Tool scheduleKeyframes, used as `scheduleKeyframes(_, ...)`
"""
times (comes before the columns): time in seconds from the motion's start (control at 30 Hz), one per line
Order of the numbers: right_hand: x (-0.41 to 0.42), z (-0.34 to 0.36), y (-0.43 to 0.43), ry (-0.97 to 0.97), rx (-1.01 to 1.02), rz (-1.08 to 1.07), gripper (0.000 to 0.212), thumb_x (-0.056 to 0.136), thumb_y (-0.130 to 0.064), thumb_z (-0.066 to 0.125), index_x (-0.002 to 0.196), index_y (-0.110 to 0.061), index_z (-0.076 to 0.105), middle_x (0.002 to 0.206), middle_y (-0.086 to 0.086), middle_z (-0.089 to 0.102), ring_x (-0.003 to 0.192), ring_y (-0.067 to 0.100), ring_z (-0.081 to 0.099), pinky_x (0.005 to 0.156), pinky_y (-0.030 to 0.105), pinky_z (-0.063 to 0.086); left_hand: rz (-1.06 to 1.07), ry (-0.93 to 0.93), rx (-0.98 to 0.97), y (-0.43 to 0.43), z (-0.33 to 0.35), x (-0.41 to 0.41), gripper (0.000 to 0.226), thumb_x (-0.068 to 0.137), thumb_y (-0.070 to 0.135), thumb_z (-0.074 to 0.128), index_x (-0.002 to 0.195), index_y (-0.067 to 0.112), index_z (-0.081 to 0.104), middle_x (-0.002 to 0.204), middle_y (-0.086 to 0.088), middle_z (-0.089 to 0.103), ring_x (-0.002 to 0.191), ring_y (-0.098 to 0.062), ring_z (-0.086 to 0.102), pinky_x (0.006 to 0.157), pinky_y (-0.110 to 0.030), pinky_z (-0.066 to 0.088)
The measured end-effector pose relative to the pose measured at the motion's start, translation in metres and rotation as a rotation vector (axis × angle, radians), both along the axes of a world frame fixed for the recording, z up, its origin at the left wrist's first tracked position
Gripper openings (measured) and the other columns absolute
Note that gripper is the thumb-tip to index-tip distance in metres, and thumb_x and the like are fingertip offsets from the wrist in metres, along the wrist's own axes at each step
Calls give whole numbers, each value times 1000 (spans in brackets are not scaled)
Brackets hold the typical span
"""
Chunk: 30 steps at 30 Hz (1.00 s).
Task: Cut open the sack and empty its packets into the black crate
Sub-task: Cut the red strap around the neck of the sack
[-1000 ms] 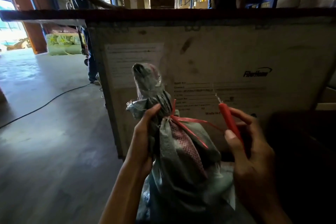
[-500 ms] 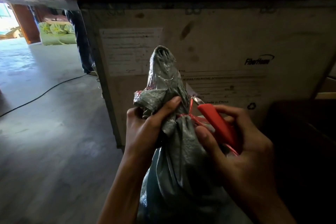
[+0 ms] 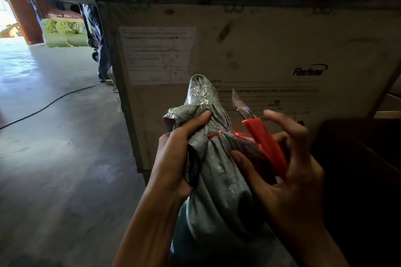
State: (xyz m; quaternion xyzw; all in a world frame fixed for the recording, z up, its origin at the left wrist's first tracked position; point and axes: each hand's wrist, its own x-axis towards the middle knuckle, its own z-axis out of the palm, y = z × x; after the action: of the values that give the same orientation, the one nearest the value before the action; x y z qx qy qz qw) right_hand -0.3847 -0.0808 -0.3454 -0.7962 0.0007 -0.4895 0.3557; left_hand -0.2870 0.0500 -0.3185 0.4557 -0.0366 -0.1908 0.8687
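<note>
A grey woven sack (image 3: 219, 191) stands upright in front of me, its neck bunched and tied with a red string (image 3: 217, 134). My left hand (image 3: 178, 154) grips the neck just at the tie, thumb across the fabric. My right hand (image 3: 286, 171) holds a red utility knife (image 3: 264, 145) against the right side of the neck, by the string's knot. The knife's blade (image 3: 239, 104) points up and away, past the sack's top. A dark shape (image 3: 358, 180) at the right may be the black crate; I cannot tell.
A large wooden panel crate (image 3: 260, 50) with a paper label and printed lettering stands close behind the sack. Concrete floor (image 3: 54, 147) stretches to the left, crossed by a black cable (image 3: 50, 103). A person's legs (image 3: 101, 54) and green bundles (image 3: 63, 32) are at the far left.
My right hand brought the red knife from out at the right in against the sack's neck by the string. My left hand kept its hold and the view tilted down.
</note>
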Motion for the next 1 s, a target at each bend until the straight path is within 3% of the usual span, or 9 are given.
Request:
scheduleKeyframes(0.07,-1,-1,-1,-13,-109,-36,56,87,-47,73,137,-39,47,110,-12,62,88,7,67,74,20,57,34,-2,-13,3,1,4,43,77,22,81,115,2,73,113,-22,76,102,-36,75,87,-43,58)
scheduleKeyframes(0.17,-1,-8,-2,4,-297,-107,41,93,-42,61,133,-42,52,99,-5,63,71,19,64,59,36,55,107,-63,2,9,3,7,25,81,19,79,102,6,78,99,-16,80,89,-31,78,77,-37,61)
scheduleKeyframes(0.27,-1,-12,-2,6,-397,-162,35,95,-40,56,130,-42,54,94,-2,66,60,23,61,51,33,51,169,-97,37,10,7,3,13,82,15,77,91,6,81,92,-15,81,82,-29,80,71,-36,64)
scheduleKeyframes(0.4,-2,-13,-3,-10,-445,-182,28,96,-43,60,124,-44,59,91,-4,69,57,25,59,52,31,49,204,-110,7,11,10,1,14,84,13,76,95,5,79,95,-19,81,85,-34,80,73,-39,64)
scheduleKeyframes(0.57,-4,-15,-4,29,-482,-188,29,91,-44,66,118,-39,73,91,-5,70,59,20,56,55,33,48,313,-185,51,17,12,2,7,83,12,77,82,9,82,85,-16,82,78,-31,80,64,-35,63)
scheduleKeyframes(0.83,-5,-8,-6,12,-478,-147,28,99,-42,53,115,-34,75,89,-4,68,61,17,56,57,34,49,436,-292,162,17,13,-1,4,82,16,79,81,15,83,81,-7,82,78,-23,81,71,-35,62)
scheduleKeyframes(1.0,-5,-6,-7,-4,-483,-141,25,98,-39,57,113,-33,76,85,-4,69,58,21,58,54,37,49,495,-349,189,17,16,-1,5,80,16,80,84,14,82,83,-3,83,81,-19,81,75,-36,64)
